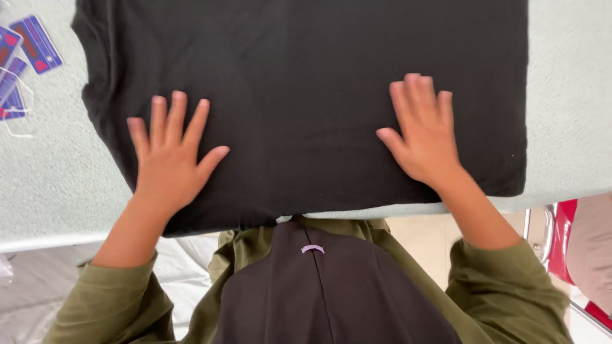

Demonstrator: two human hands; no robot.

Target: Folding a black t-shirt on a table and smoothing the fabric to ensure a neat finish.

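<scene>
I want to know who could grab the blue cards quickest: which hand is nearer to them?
Left. The left hand lies flat on the black garment, near its card-side edge; the blue cards lie beyond that edge. The right hand presses the garment's far side.

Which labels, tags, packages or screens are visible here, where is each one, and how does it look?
Card tags: top left corner of the pale green table cover, left of the black garment; rectangular, blue-purple with red marks, several overlapping, thin white strings attached.
Small label: on the dark cloth at the person's chest, bottom centre; a short, curved lilac strip.
No packages or screens are visible.
</scene>
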